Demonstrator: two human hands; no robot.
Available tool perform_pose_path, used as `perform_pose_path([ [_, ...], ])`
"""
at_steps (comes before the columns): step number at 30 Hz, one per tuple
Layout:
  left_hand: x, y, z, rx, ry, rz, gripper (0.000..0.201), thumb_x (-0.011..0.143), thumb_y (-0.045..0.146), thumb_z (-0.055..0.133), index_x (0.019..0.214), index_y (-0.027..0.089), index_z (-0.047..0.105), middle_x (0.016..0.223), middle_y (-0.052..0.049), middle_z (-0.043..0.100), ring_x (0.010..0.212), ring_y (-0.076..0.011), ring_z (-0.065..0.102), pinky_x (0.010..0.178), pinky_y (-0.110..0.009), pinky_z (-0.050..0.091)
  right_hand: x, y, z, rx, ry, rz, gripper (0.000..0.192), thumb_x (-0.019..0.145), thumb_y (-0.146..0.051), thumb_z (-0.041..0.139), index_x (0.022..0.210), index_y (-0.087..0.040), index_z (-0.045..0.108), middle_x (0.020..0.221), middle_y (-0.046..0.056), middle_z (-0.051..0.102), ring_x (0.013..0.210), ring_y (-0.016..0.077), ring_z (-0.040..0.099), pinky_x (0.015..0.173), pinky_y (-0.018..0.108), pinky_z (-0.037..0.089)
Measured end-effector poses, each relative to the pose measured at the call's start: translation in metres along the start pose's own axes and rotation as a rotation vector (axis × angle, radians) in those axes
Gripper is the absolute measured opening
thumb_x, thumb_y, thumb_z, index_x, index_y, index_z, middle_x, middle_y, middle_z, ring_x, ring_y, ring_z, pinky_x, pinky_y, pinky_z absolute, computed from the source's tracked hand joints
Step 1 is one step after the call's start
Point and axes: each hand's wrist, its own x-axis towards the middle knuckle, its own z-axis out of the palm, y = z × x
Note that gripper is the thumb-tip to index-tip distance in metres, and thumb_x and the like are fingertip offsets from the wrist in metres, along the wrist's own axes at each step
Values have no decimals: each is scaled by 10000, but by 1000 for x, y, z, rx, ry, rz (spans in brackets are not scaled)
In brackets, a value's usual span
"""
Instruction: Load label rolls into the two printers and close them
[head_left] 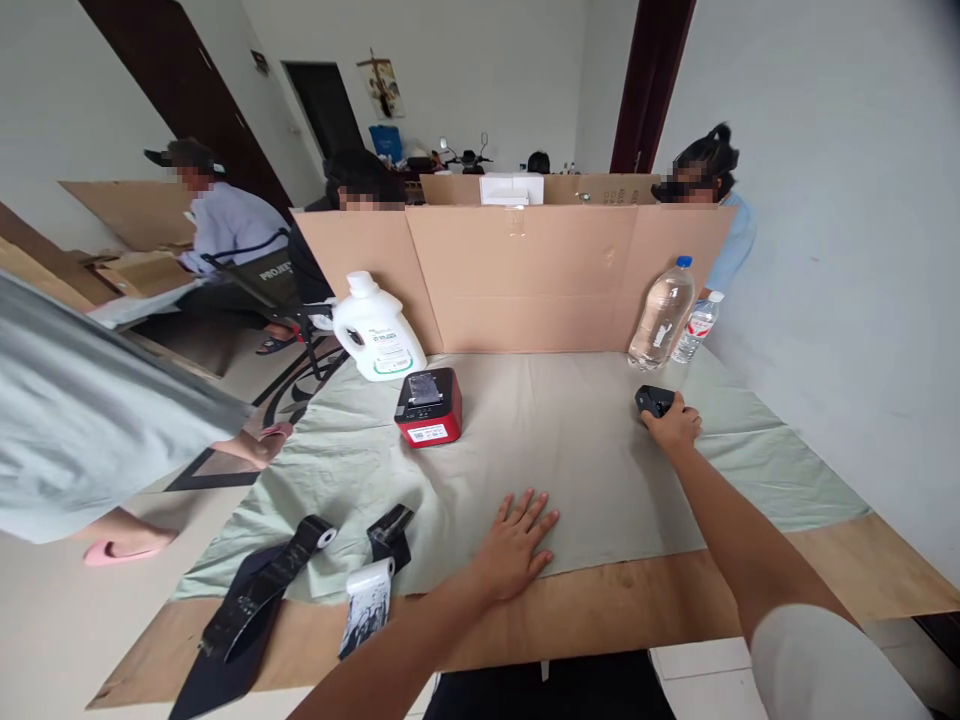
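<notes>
On wrinkled green cloth (570, 440), left hand (516, 545) lies flat, fingers splayed; right hand (675, 425) grips a black device (652, 400).

printer (428, 407) mid-cloth (585, 450), jug (375, 330) behind it left, bottles (661, 315) far right, paper rolls (322, 560) at near-left edge.
</notes>
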Motion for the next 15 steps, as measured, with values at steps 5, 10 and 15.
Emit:
perform_pose_path([
  [5,11,2,3,-209,95,-114,498,893,368,516,1380,276,467,1480,-83,429,1421,-286,290,1151,-585,184,-89,-9,6,254,-4,-374,759,719,-465,612,1361,-118,402,1163,191,532,1119,331,475,966,462,367],
  [10,33,2,10,-469,424,-266,530,871,196,434,1401,188,413,1437,-136,457,1347,-250,409,1128,-508,326,-190,-39,20,445,17,-603,595,723,-464,600,1222,-163,479,1096,139,546,1037,294,499,908,487,414],
  [15,35,-7,23,-446,541,-358,545,852,147,398,1397,148,420,1427,-166,456,1336,-279,412,1127,-540,305,-240,-63,28,385,13,-527,537,734,-477,626,1140,-148,503,1117,173,506,1061,320,469,889,523,409],
])
